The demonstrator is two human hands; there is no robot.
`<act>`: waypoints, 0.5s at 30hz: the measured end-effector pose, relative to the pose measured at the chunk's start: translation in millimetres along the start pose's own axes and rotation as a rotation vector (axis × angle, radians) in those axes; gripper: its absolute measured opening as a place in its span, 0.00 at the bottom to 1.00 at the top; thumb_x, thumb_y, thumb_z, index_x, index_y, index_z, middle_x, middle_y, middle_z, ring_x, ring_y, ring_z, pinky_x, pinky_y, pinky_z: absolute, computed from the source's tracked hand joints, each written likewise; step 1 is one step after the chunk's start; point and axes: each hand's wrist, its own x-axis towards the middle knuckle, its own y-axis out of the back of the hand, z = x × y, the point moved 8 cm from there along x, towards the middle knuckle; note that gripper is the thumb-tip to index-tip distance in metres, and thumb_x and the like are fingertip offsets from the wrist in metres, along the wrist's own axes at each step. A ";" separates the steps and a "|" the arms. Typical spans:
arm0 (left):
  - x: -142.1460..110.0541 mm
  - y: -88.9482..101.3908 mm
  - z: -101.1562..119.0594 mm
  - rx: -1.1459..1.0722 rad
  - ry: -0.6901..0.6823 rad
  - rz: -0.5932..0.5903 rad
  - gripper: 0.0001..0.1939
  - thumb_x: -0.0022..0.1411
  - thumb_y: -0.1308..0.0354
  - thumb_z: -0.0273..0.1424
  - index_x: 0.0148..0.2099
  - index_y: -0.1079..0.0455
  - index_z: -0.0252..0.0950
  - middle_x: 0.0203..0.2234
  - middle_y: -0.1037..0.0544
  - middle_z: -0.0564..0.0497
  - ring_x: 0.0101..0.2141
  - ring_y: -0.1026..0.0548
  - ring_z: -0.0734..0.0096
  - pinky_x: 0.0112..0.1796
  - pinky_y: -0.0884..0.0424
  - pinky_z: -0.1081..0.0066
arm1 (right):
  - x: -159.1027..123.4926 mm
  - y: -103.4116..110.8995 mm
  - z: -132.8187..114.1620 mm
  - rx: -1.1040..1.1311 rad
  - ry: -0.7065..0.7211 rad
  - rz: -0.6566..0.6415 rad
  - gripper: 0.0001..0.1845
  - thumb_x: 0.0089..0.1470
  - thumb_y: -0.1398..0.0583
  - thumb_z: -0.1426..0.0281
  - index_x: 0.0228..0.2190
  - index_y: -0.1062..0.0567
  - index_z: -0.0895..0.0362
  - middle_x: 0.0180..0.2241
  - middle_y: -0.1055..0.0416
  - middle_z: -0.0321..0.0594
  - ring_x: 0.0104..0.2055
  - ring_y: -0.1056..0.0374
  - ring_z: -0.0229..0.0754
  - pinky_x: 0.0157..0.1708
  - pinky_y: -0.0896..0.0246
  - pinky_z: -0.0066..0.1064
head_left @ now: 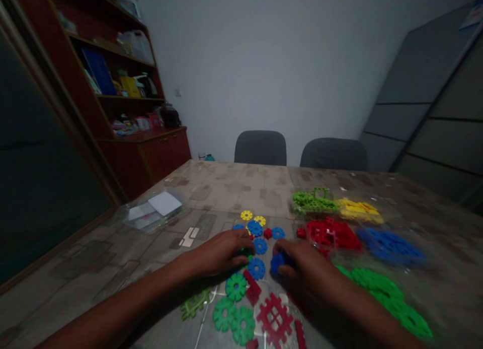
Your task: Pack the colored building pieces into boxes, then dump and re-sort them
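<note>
Right hand (304, 262) appears clenched on a blue plastic gear piece (277, 264), seemingly light and stiff, best held by its toothed rim; left hand (217, 253) curled, grasp undeterminable.

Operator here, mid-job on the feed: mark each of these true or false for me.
The right hand holds a blue gear-shaped piece. True.

Yellow plastic pieces lie beside lime-green pieces. True.

The left hand grips the red lattice piece. False: the red lattice piece lies apart from the left hand.

A wooden shelf unit stands on the right of the room. False: the wooden shelf unit stands on the left.
</note>
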 end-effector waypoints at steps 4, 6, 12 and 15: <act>-1.2 12.3 -3.4 0.034 0.005 0.025 0.14 0.67 0.44 0.26 0.54 0.30 0.42 0.48 0.27 0.47 0.46 0.27 0.61 0.47 0.31 0.65 | -15.0 64.7 45.5 -0.094 -0.073 0.181 0.10 0.58 0.43 0.69 0.42 0.26 0.56 0.41 0.22 0.47 0.42 0.27 0.51 0.41 0.38 0.38; -2.0 18.9 -6.6 0.056 0.035 0.041 0.14 0.67 0.45 0.25 0.53 0.29 0.40 0.45 0.27 0.46 0.44 0.27 0.61 0.45 0.31 0.66 | -32.8 103.6 82.6 -0.180 -0.173 0.330 0.09 0.59 0.44 0.67 0.40 0.26 0.56 0.37 0.22 0.49 0.38 0.27 0.52 0.38 0.38 0.39; -3.7 23.3 -9.0 0.055 0.034 0.056 0.12 0.68 0.47 0.25 0.51 0.28 0.38 0.43 0.27 0.46 0.42 0.26 0.62 0.44 0.31 0.67 | -86.6 164.2 187.7 -0.191 -0.466 0.571 0.14 0.58 0.46 0.62 0.36 0.26 0.58 0.30 0.23 0.55 0.29 0.27 0.52 0.32 0.40 0.41; -3.7 23.7 -13.3 0.059 0.031 0.068 0.12 0.68 0.47 0.25 0.51 0.27 0.38 0.43 0.26 0.46 0.41 0.25 0.63 0.43 0.30 0.68 | -93.9 165.1 215.4 -0.092 -0.555 0.551 0.11 0.54 0.47 0.64 0.32 0.27 0.55 0.27 0.22 0.51 0.25 0.26 0.54 0.30 0.37 0.42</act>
